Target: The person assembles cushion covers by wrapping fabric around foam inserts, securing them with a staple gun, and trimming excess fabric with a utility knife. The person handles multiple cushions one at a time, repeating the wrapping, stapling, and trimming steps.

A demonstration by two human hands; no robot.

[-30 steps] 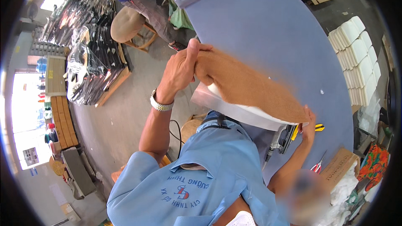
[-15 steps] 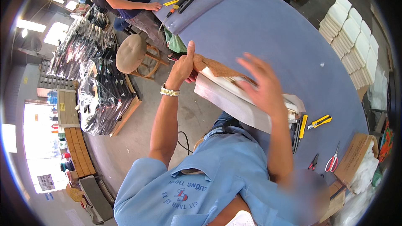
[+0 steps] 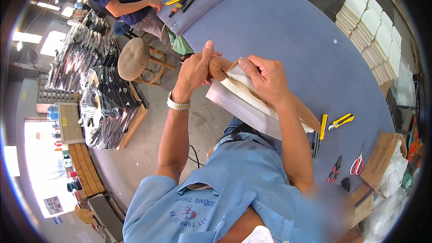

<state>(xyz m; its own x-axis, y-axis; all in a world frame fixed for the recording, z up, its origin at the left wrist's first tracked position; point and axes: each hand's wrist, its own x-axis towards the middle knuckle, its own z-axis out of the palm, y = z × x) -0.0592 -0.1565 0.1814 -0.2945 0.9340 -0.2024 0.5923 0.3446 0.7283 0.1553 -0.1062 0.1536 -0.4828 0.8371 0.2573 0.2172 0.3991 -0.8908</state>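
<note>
A padded panel with a brown fabric cover [image 3: 303, 110] is held at a tilt over the table's near edge. A white inner layer [image 3: 252, 95] shows along its open side, and a pale sheet [image 3: 236, 109] lies beneath it. My left hand [image 3: 194, 73] is closed round the panel's left end, thumb pointing up. Farther along the same edge, my right hand [image 3: 269, 77] pinches a flap of the brown cover between thumb and fingers. Some of the left fingers are hidden behind the panel.
Right of the panel on the blue table [image 3: 288, 31] lie a yellow cutter [image 3: 342, 121], a yellow-handled tool [image 3: 323, 128], pliers [image 3: 335, 169] and red-handled scissors [image 3: 357, 165]. A cardboard box [image 3: 377, 162] stands nearby. A person [image 3: 121, 0] works at the far left, beside a round stool [image 3: 134, 58].
My right hand has come down from above the panel and now pinches the brown cover's edge. The cover now extends along the panel's right part. My left hand keeps its hold.
</note>
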